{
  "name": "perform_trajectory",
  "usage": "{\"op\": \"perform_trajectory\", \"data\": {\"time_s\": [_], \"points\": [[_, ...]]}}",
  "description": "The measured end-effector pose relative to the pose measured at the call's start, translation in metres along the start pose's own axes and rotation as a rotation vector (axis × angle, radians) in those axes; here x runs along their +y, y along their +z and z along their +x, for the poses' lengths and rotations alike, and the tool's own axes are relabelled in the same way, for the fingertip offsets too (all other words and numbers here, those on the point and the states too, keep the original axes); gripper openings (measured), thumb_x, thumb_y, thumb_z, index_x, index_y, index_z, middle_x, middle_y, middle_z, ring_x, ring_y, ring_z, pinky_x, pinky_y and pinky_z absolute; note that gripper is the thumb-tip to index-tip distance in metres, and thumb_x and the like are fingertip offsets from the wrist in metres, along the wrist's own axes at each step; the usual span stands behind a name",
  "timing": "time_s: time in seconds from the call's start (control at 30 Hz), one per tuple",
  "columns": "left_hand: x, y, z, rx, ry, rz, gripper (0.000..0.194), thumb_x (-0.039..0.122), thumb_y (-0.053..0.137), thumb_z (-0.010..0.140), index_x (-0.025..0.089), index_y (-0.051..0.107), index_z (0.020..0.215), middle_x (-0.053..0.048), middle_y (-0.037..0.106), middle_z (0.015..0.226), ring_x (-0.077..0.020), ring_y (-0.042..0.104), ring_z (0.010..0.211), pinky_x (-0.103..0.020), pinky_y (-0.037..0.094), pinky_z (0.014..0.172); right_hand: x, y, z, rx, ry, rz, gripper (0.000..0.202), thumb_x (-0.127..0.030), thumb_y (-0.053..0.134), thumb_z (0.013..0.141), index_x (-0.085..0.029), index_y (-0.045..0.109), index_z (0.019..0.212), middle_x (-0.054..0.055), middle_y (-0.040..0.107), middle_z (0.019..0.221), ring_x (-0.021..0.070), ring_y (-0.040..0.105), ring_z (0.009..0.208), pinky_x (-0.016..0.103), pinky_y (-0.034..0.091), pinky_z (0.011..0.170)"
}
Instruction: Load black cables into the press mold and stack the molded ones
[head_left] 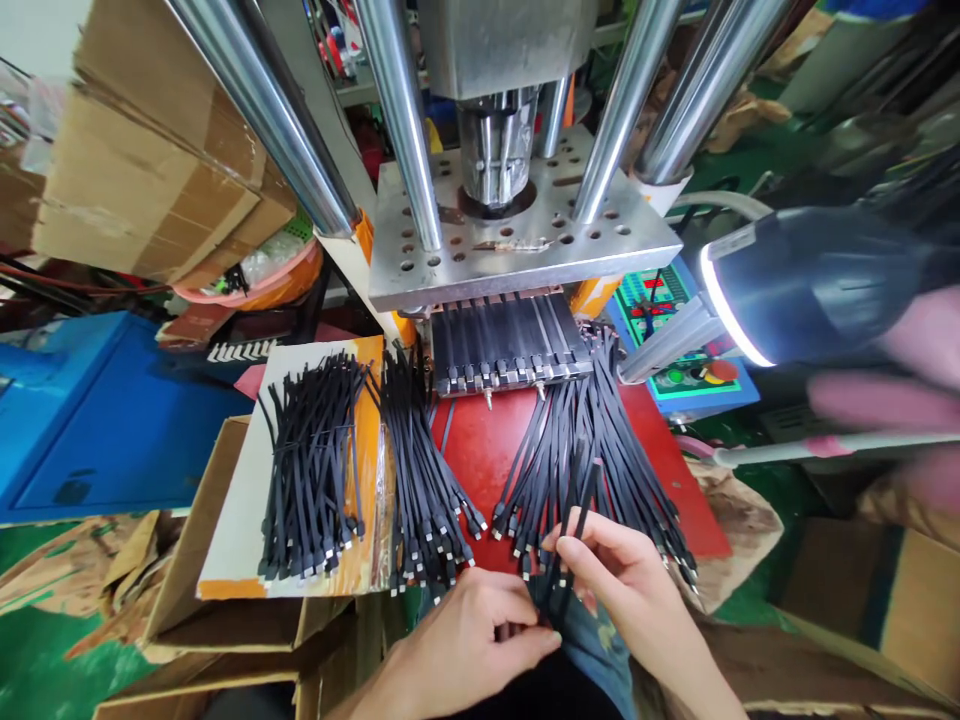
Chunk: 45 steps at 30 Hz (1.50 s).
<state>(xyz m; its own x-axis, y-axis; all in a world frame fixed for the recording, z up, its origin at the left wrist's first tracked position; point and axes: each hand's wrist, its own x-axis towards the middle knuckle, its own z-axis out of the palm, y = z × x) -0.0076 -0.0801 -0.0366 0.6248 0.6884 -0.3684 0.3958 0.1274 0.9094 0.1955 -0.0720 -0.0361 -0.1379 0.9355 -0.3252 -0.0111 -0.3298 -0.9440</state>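
Close to my body, my right hand (619, 575) pinches a few flat black USB cables (585, 505) between thumb and fingers. My left hand (480, 630) is closed at the lower ends of the same cables, just left of the right hand. How many cables are held is unclear. Beyond the hands, a fan of black cables (615, 440) with metal plugs spreads on a red plate (472, 435). A second bunch (424, 470) lies left of the plate, and another pile (311, 460) is on a white board (236, 510). A black mould block (510, 340) holds a row of cable ends.
Above the mould hangs a steel press plate (525, 260) between chrome columns (401, 120). A ring-lit lamp (810, 285) and a control panel (686, 340) stand at right, beside a blurred pink shape. Cardboard boxes (225, 570) are at lower left, a blue cabinet (127, 410) farther left.
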Motion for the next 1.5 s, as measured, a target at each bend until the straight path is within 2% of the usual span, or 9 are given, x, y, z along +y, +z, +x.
{"op": "perform_trajectory", "data": {"time_s": [0.07,0.17,0.27,0.37,0.57,0.83,1.07,1.3,1.5], "points": [[0.01,-0.009,0.004,0.064,-0.011,0.008,0.01,0.025,0.075,0.093,0.018,0.076,0.086,-0.003,0.074,0.092,-0.0154,0.064,0.078,-0.026,0.049,0.076,0.0,0.004,-0.001,-0.005,-0.109,-0.077,0.054,-0.065,0.066,0.102,-0.019,0.067,0.072,-0.002,0.054,0.066,0.0104,0.044,0.053,0.023,0.037,0.049],[0.03,-0.023,0.019,0.351,0.084,-0.094,0.034,0.034,0.077,0.094,0.018,0.075,0.124,-0.009,0.073,0.12,-0.0171,0.069,0.086,-0.027,0.056,0.076,0.001,0.007,-0.003,-0.025,-0.264,-0.221,0.044,-0.051,0.064,0.106,-0.02,0.071,0.076,-0.001,0.06,0.069,0.0126,0.051,0.059,0.023,0.044,0.056],[0.044,-0.033,0.035,0.482,0.279,-0.108,0.026,0.038,0.071,0.101,0.016,0.08,0.11,-0.009,0.074,0.105,-0.0172,0.069,0.082,-0.026,0.056,0.072,0.004,0.008,-0.006,-0.013,-0.329,-0.31,0.039,-0.044,0.061,0.108,-0.022,0.073,0.078,0.001,0.067,0.073,0.0156,0.06,0.065,0.024,0.051,0.063],[0.049,-0.035,0.043,0.497,0.367,-0.076,0.029,0.036,0.069,0.105,0.016,0.081,0.089,-0.007,0.076,0.09,-0.0174,0.069,0.078,-0.026,0.055,0.071,0.006,0.004,-0.008,0.087,-0.386,-0.354,0.035,-0.039,0.059,0.109,-0.024,0.078,0.084,0.004,0.072,0.078,0.0182,0.066,0.066,0.026,0.057,0.065],[0.046,-0.031,0.039,0.421,0.36,-0.162,0.026,0.035,0.071,0.107,0.017,0.087,0.098,-0.009,0.084,0.094,-0.0184,0.076,0.082,-0.026,0.056,0.077,0.004,-0.005,-0.007,0.205,-0.533,-0.343,0.022,-0.025,0.064,0.105,-0.026,0.086,0.108,0.004,0.073,0.079,0.0156,0.063,0.055,0.025,0.056,0.055],[0.051,-0.036,0.034,0.4,0.369,-0.135,0.04,0.051,0.069,0.107,0.018,0.088,0.094,-0.008,0.076,0.087,-0.0171,0.07,0.075,-0.026,0.056,0.071,-0.001,0.008,0.002,0.129,-0.511,-0.265,0.022,-0.022,0.07,0.1,-0.025,0.082,0.082,0.003,0.072,0.074,0.0176,0.068,0.062,0.026,0.055,0.058],[0.075,-0.051,0.041,0.474,0.405,0.007,0.028,0.033,0.068,0.106,0.016,0.079,0.086,-0.004,0.069,0.077,-0.015,0.064,0.07,-0.026,0.05,0.066,0.013,0.021,0.006,0.074,-0.427,-0.282,0.038,-0.033,0.063,0.104,-0.022,0.058,0.068,-0.002,0.058,0.065,0.0136,0.054,0.057,0.024,0.044,0.054],[0.081,-0.102,0.124,0.662,0.509,0.23,0.023,0.023,0.065,0.105,0.015,0.073,0.086,-0.001,0.067,0.08,-0.0127,0.059,0.067,-0.025,0.048,0.066,-0.006,-0.022,0.03,-0.46,-0.189,-0.298,0.041,-0.053,0.063,0.106,-0.023,0.079,0.083,0.003,0.076,0.081,0.0192,0.069,0.071,0.03,0.057,0.067],[0.064,-0.129,0.206,0.695,0.397,0.54,0.023,0.012,0.066,0.103,0.013,0.07,0.081,-0.002,0.067,0.076,-0.0156,0.066,0.072,-0.028,0.052,0.077,-0.074,-0.095,0.118,-0.072,-0.354,-0.465,0.047,-0.065,0.076,0.092,-0.021,0.079,0.075,0.004,0.07,0.068,0.0172,0.058,0.059,0.033,0.048,0.055]]}}
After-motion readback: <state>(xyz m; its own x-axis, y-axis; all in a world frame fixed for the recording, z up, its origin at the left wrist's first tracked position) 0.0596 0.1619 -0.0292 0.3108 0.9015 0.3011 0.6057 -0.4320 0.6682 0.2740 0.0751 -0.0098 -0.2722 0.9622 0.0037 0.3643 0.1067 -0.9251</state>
